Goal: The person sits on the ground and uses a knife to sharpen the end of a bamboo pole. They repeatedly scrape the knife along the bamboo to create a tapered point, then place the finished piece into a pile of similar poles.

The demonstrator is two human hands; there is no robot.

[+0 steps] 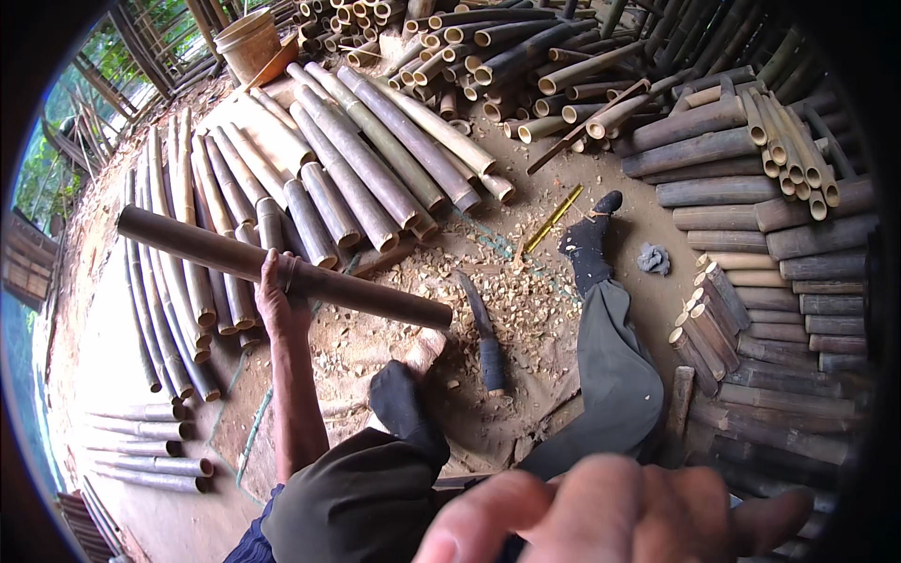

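Observation:
My left hand [279, 305] is wrapped round a long dark bamboo pole [192, 241] near its middle. The pole is held slanting across, its far left end higher in view and its other end over the wood chips. Very close at the lower edge, my right hand [601, 516] looms large and out of focus. Its fingers are bent and partly cut off by the frame, so I cannot tell whether they hold anything. Between my legs lies a curved knife [488, 342] with a dark wrapped handle, apart from both hands.
Wood chips [422, 272] cover the ground around a yellow measuring stick [554, 218]. Cut bamboo poles [347, 159] lie in rows at left, with stacked bamboo pieces [723, 145] at right. A bucket [249, 47] stands far left. A crumpled grey cloth [653, 259] lies beside my foot [588, 249].

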